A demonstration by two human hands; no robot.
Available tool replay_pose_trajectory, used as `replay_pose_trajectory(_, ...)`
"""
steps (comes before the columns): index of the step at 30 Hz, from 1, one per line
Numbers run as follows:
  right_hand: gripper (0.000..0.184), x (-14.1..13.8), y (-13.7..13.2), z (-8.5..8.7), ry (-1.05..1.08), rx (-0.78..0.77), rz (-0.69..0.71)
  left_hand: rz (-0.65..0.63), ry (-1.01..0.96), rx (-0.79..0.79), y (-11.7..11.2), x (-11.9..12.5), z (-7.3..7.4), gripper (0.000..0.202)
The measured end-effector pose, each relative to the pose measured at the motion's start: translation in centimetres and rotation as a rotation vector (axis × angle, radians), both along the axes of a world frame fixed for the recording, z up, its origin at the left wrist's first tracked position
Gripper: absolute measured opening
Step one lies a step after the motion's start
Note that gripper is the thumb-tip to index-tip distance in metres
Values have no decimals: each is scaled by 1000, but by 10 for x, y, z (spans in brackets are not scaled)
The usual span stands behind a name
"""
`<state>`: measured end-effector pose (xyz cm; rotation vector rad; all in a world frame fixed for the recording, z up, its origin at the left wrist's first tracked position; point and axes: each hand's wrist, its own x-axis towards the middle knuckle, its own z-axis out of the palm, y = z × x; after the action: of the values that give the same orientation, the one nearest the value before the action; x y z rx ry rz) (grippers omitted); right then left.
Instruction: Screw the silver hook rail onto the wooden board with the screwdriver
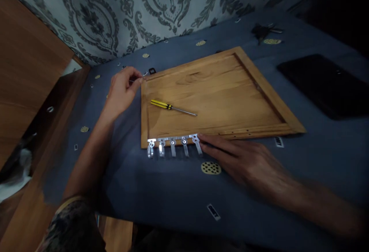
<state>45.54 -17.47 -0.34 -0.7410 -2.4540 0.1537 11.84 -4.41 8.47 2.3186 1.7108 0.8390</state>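
A framed wooden board [213, 90] lies on the blue patterned cloth. Along its near edge sits a metal hook rail [173, 141], its several hooks pointing toward me. My right hand [253, 163] has its fingers stretched out, the tips touching the rail's right end. Up at the board's far left corner is my left hand [122, 88], thumb and fingers pinched together. Something small and thin shows between them, too small to name. On the board's panel rests a screwdriver [173, 108] with a yellow and black handle, its tip pointing right; neither hand touches it.
A black flat object [325, 85] lies on the cloth at the right. Behind the board's right corner is a dark tool-like item [265, 32]. A patterned fabric [170, 2] rises along the back, and a wooden cabinet [31, 56] stands at the left.
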Motion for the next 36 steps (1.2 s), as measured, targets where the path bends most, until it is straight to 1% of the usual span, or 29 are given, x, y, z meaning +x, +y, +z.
replay_pose_trajectory(6, 50, 1, 0, -1, -3, -24, 6, -237, -54, -176, -27, 41, 4, 6)
replay_pose_trajectory(9, 47, -1, -1, -1, -13, -1, -3, -329, -71, -256, -42, 57, 6, 10)
replay_pose_trajectory(13, 41, -3, -1, 2, -20, 31, 10, -441, -78, -360, -58, 73, 7, 11)
replay_pose_trajectory(18, 44, -2, -1, 4, -20, 57, 2, -576, -32, -474, -68, 83, -1, 8)
replay_pose_trajectory(22, 47, -3, -2, 2, -3, 36, 1, -616, 6, -492, -68, 85, -9, 8)
replay_pose_trajectory(25, 52, -3, -2, 1, -8, 15, -14, -636, 32, -496, -67, 85, -12, 8)
replay_pose_trajectory(31, 48, -4, -1, 4, 5, 29, 3, -657, 68, -497, -69, 88, -9, 10)
replay_pose_trajectory(36, 45, -5, 0, 6, 17, 53, 2, -645, 87, -492, -70, 89, -10, 10)
